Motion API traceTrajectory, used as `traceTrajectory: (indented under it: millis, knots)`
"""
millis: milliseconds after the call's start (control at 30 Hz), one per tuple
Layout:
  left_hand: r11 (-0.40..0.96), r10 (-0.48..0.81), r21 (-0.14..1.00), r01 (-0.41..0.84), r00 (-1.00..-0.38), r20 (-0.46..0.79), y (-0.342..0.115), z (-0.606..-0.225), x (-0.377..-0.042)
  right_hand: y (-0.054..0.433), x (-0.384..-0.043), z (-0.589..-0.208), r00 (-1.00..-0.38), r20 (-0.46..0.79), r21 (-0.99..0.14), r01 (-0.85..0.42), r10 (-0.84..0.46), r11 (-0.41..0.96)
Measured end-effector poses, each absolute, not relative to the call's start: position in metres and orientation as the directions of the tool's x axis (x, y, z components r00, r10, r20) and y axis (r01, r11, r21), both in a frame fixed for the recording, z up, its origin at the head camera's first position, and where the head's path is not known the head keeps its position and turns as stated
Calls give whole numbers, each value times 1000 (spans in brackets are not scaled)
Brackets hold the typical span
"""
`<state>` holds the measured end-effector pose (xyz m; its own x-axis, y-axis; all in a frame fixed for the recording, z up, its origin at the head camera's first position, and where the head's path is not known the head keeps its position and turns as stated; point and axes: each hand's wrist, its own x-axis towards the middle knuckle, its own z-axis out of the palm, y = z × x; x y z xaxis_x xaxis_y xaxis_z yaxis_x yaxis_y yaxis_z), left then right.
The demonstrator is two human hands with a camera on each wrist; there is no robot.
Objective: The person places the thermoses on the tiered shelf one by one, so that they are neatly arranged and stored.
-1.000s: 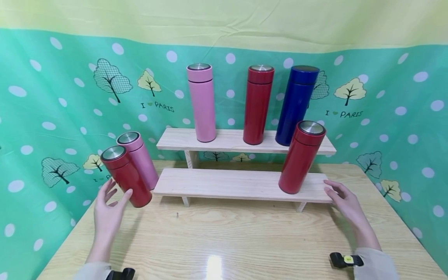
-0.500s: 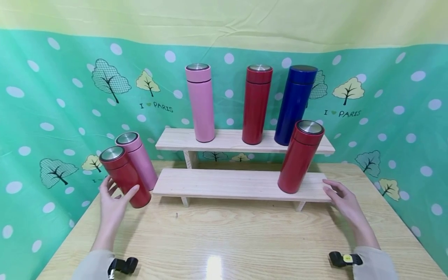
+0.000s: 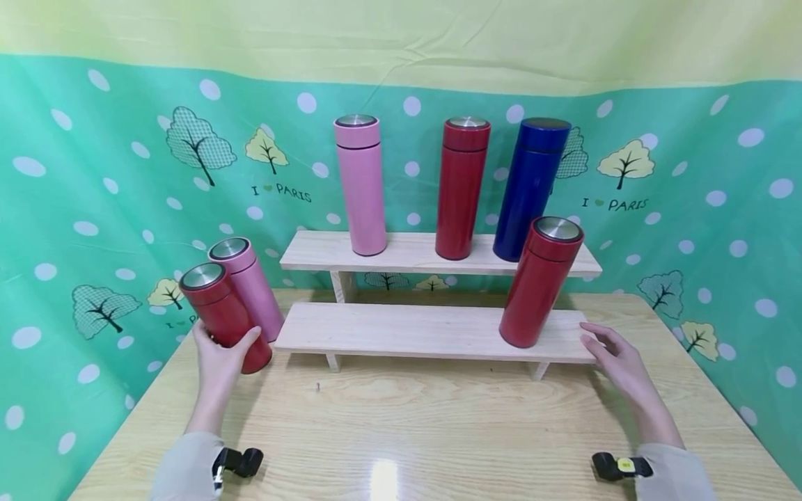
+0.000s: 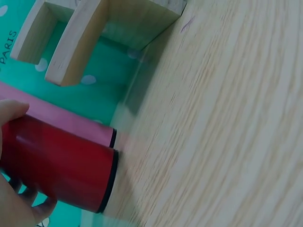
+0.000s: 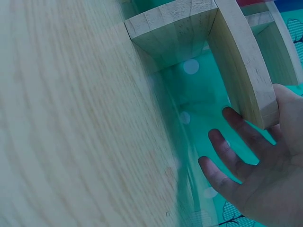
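Observation:
A red thermos bottle (image 3: 221, 309) with a steel-topped lid stands at the table's left, in front of a pink thermos bottle (image 3: 252, 289). My left hand (image 3: 221, 358) grips its lower body, the thumb on the near right side and the fingers round the left. In the left wrist view that red bottle's dark base (image 4: 110, 182) is by the tabletop. My right hand (image 3: 617, 358) touches the right end of the lower wooden shelf (image 3: 401, 327) with thumb and forefinger. The right wrist view shows its other fingers (image 5: 229, 153) spread and relaxed beneath the shelf end.
Another red thermos (image 3: 540, 282) stands near the lower shelf's right end. On the upper shelf (image 3: 407, 250) are a pink thermos (image 3: 362, 184), a red thermos (image 3: 462, 188) and a blue thermos (image 3: 531, 188). A green patterned cloth (image 3: 69, 229) hangs behind the wooden table (image 3: 438, 424).
The left hand has moved right and closed round the left red thermos from a looser, spread pose. The bottles and the right hand hold their places.

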<state>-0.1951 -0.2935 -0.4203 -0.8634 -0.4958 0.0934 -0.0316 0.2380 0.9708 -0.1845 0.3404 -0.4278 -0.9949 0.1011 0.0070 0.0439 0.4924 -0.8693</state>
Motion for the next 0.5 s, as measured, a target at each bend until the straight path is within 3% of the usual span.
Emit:
traceTrajectory:
  millis: [500]
  knots:
    - [258, -559, 966, -36, -821, 118, -291, -423, -196, 340, -185, -428, -994, 9, -870, 45, 107, 491]
